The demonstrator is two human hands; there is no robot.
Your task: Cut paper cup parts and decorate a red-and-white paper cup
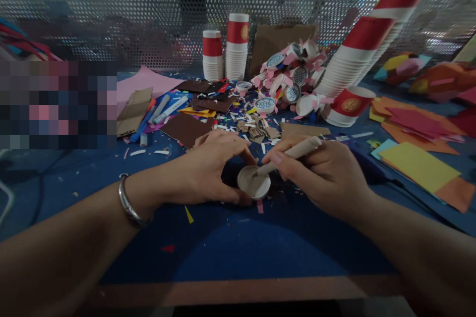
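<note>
My left hand (211, 166) is curled round a small round disc, the cut-off bottom of a paper cup (254, 183), and holds it on the blue table (223, 242). My right hand (320, 171) grips a pale wooden-handled tool (293, 151) like a pen. Its tip rests on the disc's inner face. A metal bangle (128, 203) sits on my left wrist. A pink paper tab pokes out under the disc.
Paper scraps litter the table. Brown card pieces (186, 128) and pens (163, 109) lie at the left. Stacks of red-and-white paper cups (237, 47) stand at the back; a leaning stack (360, 54) and a heap of finished discs (290, 79) at the right. Coloured paper sheets (418, 166) lie far right.
</note>
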